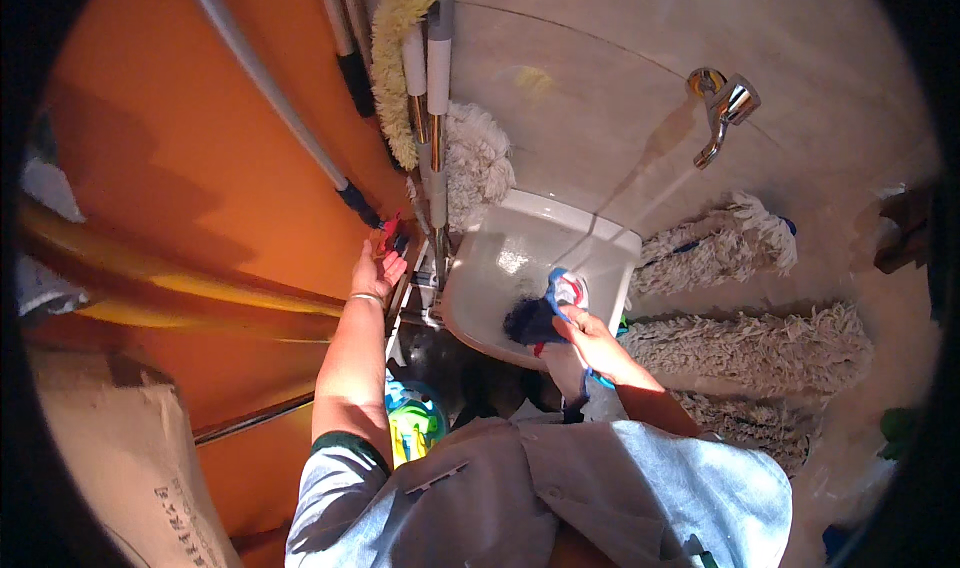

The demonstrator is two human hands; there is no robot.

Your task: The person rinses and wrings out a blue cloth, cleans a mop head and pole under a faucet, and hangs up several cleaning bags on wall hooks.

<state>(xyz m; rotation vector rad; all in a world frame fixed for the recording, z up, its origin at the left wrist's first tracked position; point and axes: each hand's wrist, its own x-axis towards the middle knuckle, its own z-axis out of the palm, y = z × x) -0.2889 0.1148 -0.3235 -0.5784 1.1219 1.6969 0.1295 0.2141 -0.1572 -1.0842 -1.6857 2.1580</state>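
Observation:
My right hand [596,343] grips a blue, white and red cloth [568,290] over the front right part of a white sink basin [626,245]. A dark blue part of the cloth hangs into the basin, and a pale part hangs over its front rim. My left hand [379,271] is raised left of the basin beside the orange wall, palm up, fingers partly spread. A small red and dark item [391,234] lies just beyond its fingers; whether they touch it is unclear. A chrome tap [724,114] is on the wall above the basin.
Poles [439,102] with a yellow fluffy duster [397,65] and a whitish mop head [476,163] stand behind my left hand. Several shaggy mop heads [750,350] lie right of the basin. Bright cloths [412,425] fill a blue container below. A cardboard box [112,418] is at lower left.

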